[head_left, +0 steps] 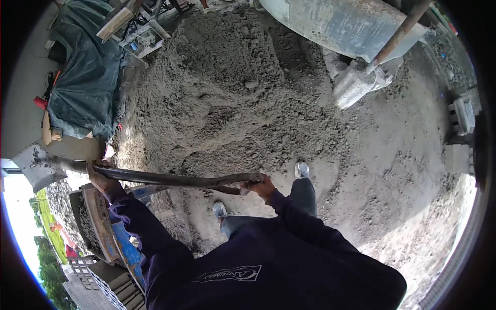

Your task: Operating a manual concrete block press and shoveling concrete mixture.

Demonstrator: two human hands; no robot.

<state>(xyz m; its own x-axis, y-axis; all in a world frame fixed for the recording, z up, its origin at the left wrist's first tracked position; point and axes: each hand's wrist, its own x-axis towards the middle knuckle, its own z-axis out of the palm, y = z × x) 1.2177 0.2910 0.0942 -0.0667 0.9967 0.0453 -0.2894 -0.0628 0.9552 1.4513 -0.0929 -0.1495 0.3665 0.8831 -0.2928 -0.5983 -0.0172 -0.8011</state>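
Observation:
My hands hold a shovel (165, 179) crosswise in front of my body. My left hand (101, 178) is wrapped round the shaft near the blade. That grey, dirt-specked blade (39, 165) points out to the left, above the light ground at the edge. At the other end, my right hand (262, 188) grips the handle. Below the shaft on the left stands a blue and rusty metal frame (106, 227) with a dark trough of grey material. In front of my feet spreads a large heap of grey sandy material (222, 98).
A dark green tarp (85, 72) covers something at the far left, beside a wooden and metal stand (139, 39). A curved grey metal drum (341, 26) and a rusty pole (400, 36) are at the far right. Grey blocks (459, 157) sit at the right edge.

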